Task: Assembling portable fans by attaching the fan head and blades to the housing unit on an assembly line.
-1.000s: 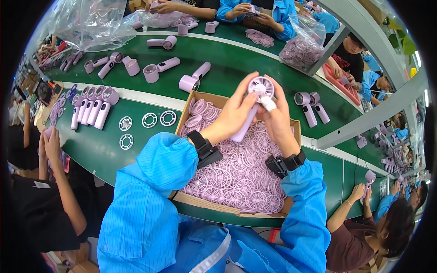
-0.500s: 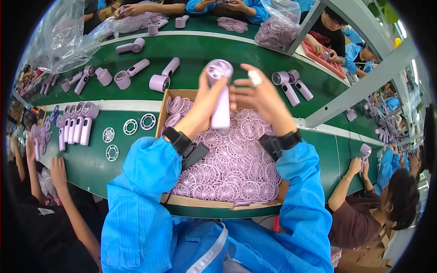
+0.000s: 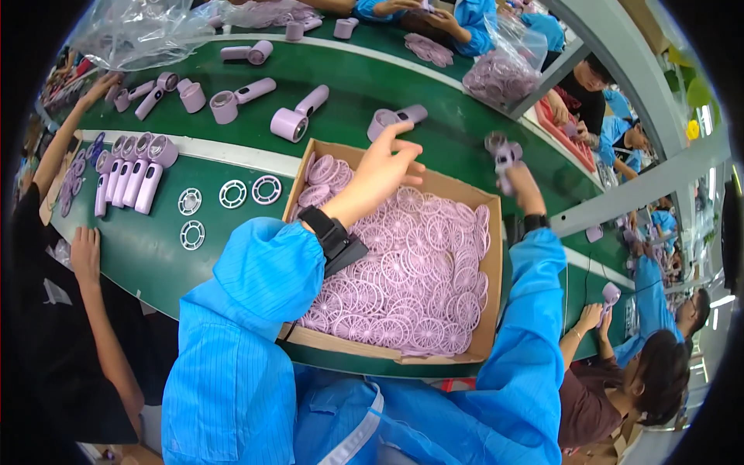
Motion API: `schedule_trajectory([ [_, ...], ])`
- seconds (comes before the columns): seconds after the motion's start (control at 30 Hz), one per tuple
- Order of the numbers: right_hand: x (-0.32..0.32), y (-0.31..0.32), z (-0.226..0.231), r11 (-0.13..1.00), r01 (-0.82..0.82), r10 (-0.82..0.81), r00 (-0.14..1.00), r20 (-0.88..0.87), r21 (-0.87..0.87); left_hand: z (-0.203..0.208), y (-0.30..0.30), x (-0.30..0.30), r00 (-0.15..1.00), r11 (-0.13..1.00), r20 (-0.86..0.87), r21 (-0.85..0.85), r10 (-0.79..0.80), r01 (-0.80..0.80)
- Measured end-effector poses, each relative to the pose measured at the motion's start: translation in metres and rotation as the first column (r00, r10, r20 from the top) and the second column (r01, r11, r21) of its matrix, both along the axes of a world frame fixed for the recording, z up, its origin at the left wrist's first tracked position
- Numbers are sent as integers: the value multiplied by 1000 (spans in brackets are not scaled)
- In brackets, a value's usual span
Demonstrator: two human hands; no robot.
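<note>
My left hand (image 3: pixel 387 172) is over the far edge of the cardboard box (image 3: pixel 314 147), fingers spread and holding nothing. Just beyond its fingertips a lilac handheld fan (image 3: pixel 412 116) lies on the green belt. To the right, my right hand (image 3: pixel 524 188) is closed around the handle of a lilac handheld fan (image 3: pixel 504 159). Motion blurs that fan, and I cannot tell whether a second one is with it. Lilac round fan grilles (image 3: pixel 411 267) fill the box between my forearms.
Several handheld fans (image 3: pixel 128 174) stand in a row at left, beside loose ring-shaped parts (image 3: pixel 232 194). More fans (image 3: pixel 291 124) lie along the green belt (image 3: pixel 341 70). A grey metal frame (image 3: pixel 620 194) slants across the right. Co-workers sit on both sides and opposite.
My left hand has let go of the fan it held, which now lies on the belt. My right hand has moved away to the right and taken hold of a fan there. The view has shifted.
</note>
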State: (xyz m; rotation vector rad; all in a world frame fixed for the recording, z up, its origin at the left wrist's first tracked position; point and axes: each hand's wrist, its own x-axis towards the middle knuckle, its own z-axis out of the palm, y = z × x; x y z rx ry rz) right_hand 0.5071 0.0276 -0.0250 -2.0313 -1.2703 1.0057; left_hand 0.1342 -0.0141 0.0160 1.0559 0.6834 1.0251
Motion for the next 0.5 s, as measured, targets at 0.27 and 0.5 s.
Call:
schedule_trajectory([
  [0.27, -156, -51, 93, 756, -570, 588, 808, 49, 322, -10, 8, -2, 991, 991, -7, -19, 131, -131],
  [0.5, -217, -87, -1, 548, -802, 307, 456, 836, 237, 24, -6, 9, 966, 968, -98, 91, 241, -232],
])
